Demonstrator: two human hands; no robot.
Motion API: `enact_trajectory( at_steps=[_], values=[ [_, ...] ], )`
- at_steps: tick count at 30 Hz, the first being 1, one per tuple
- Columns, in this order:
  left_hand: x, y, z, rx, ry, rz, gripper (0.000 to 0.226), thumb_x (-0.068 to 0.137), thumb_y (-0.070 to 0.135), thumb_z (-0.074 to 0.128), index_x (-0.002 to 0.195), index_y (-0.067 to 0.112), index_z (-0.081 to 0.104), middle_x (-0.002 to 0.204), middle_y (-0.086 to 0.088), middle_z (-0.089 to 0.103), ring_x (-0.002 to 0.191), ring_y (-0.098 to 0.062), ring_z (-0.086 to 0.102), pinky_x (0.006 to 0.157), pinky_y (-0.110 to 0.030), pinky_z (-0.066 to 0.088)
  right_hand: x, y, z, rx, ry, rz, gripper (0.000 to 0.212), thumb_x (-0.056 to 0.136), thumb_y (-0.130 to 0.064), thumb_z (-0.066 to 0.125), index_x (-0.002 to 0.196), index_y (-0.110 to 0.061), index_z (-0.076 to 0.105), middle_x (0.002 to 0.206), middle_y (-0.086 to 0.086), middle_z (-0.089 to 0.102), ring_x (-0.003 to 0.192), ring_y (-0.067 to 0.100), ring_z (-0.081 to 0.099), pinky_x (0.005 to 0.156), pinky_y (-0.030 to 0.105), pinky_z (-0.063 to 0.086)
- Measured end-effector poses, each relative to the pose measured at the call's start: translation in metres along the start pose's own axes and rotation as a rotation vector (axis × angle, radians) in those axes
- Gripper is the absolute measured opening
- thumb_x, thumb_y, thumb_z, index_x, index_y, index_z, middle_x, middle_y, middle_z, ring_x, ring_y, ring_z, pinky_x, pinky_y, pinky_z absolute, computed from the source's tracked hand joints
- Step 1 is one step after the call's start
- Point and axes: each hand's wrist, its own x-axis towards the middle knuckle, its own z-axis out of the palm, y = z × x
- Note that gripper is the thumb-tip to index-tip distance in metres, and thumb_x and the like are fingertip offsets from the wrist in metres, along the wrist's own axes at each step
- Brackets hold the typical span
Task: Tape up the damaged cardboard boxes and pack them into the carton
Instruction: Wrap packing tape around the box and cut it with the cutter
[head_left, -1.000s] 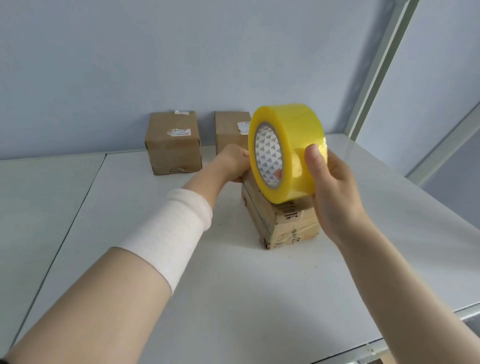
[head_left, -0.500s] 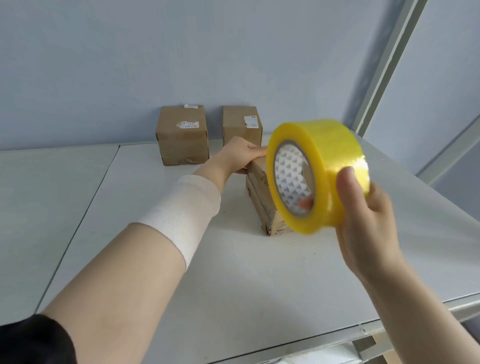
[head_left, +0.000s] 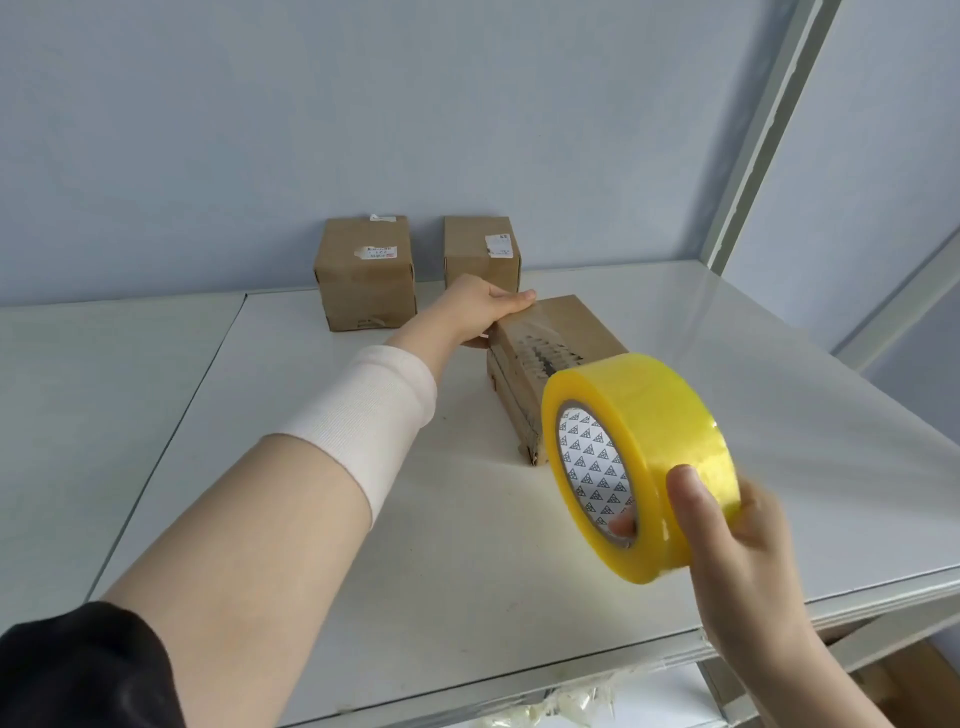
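A long, flat cardboard box (head_left: 558, 358) lies on the white table (head_left: 363, 519), its top torn along the middle and covered by a strip of clear tape. My left hand (head_left: 480, 306) rests over the box's far end, fingers laid flat on its top and thumb down the near side. My right hand (head_left: 737, 540) grips a big yellow tape roll (head_left: 644, 462) in the air, near the box's front end, with a fingertip inside the core. A clear stretch of tape runs from the roll back to the box.
Two small brown cardboard boxes, one on the left (head_left: 363, 273) and one on the right (head_left: 480, 252), stand against the blue wall at the back. A metal shelf post (head_left: 769, 135) rises at the right. The table's front edge (head_left: 519, 680) is close, with crumpled tape beneath.
My right hand has drawn the tape roll off the box, toward me and lower, laying tape along the top. My left hand stays at the far end.
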Motion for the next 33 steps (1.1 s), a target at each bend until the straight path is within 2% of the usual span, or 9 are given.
enact_trajectory(
  at_steps=[8,11,13,14,16,18,21,29,33],
  values=[
    [0.001,-0.003,0.002,0.03,0.008,0.044,0.027,0.09,0.039,0.059,0.079,0.018,0.072,0.077,0.0,0.069,0.068,-0.013,0.062,0.072,-0.027,0.054,-0.008,0.005,-0.003,0.004,0.016,0.105,0.043,0.052,-0.054,0.059,0.059,-0.012,0.067,0.053,0.009,0.067,0.043,0.015,0.064,0.039,0.017,0.046],
    [-0.003,0.003,0.003,0.234,0.016,0.101,0.038,0.094,0.039,0.052,0.089,0.006,0.071,0.086,-0.01,0.063,0.075,-0.02,0.056,0.074,-0.03,0.047,-0.005,0.003,-0.001,-0.019,-0.005,0.107,0.044,0.052,-0.054,0.059,0.062,-0.012,0.066,0.054,0.005,0.067,0.044,0.011,0.064,0.039,0.015,0.045],
    [-0.007,0.013,0.004,0.459,0.088,0.202,0.04,0.098,0.038,0.045,0.106,0.005,0.067,0.102,-0.012,0.06,0.095,-0.021,0.057,0.08,-0.028,0.039,-0.003,0.004,0.0,-0.015,-0.013,0.104,0.044,0.053,-0.055,0.059,0.064,-0.013,0.066,0.055,0.002,0.068,0.045,0.009,0.063,0.04,0.014,0.044],
    [-0.011,0.019,0.006,0.484,0.12,0.263,0.04,0.099,0.037,0.041,0.122,0.011,0.06,0.126,-0.011,0.057,0.118,-0.021,0.051,0.092,-0.026,0.035,-0.002,0.004,0.001,-0.012,-0.018,0.106,0.043,0.053,-0.055,0.059,0.063,-0.014,0.067,0.056,0.001,0.068,0.045,0.008,0.064,0.04,0.014,0.044],
    [-0.021,0.024,0.01,0.478,0.067,0.425,0.048,0.1,0.037,0.036,0.145,0.019,0.033,0.156,-0.002,0.022,0.144,-0.013,0.015,0.111,-0.023,0.013,0.0,0.005,0.002,-0.006,-0.025,0.112,0.041,0.054,-0.055,0.059,0.063,-0.017,0.071,0.056,0.001,0.069,0.046,0.008,0.064,0.041,0.014,0.045],
    [-0.028,0.015,0.018,0.665,-0.123,0.537,0.052,0.101,0.035,0.031,0.149,0.018,0.018,0.158,0.002,0.005,0.144,-0.008,-0.002,0.114,-0.026,-0.001,0.003,0.005,0.002,0.02,-0.021,0.13,0.04,0.052,-0.056,0.059,0.063,-0.019,0.072,0.056,0.003,0.069,0.046,0.009,0.064,0.04,0.014,0.045],
    [-0.028,0.006,0.018,0.89,-0.295,0.523,0.052,0.102,0.034,0.023,0.15,0.018,0.01,0.158,0.004,0.0,0.144,-0.005,-0.005,0.118,-0.032,-0.003,0.004,0.005,0.001,0.038,-0.029,0.152,0.041,0.051,-0.057,0.059,0.066,-0.022,0.073,0.057,0.004,0.069,0.048,0.012,0.066,0.04,0.016,0.046],
    [-0.03,0.003,0.024,0.838,-0.314,0.732,0.045,0.103,0.029,0.025,0.147,0.021,0.021,0.156,0.007,0.012,0.141,0.0,0.003,0.118,-0.032,0.002,0.005,0.004,-0.002,0.066,-0.031,0.154,0.037,0.05,-0.059,0.06,0.067,-0.029,0.074,0.056,0.004,0.069,0.049,0.014,0.066,0.041,0.016,0.047],
    [-0.041,-0.009,0.005,0.707,-0.211,0.891,0.057,0.096,0.05,0.024,0.144,0.02,0.019,0.154,0.002,0.013,0.145,-0.01,0.007,0.12,-0.034,0.005,0.006,0.003,-0.006,0.082,-0.07,0.135,0.058,0.035,-0.083,0.066,0.072,-0.039,0.073,0.06,0.001,0.071,0.054,0.014,0.068,0.043,0.017,0.048]
  ],
)
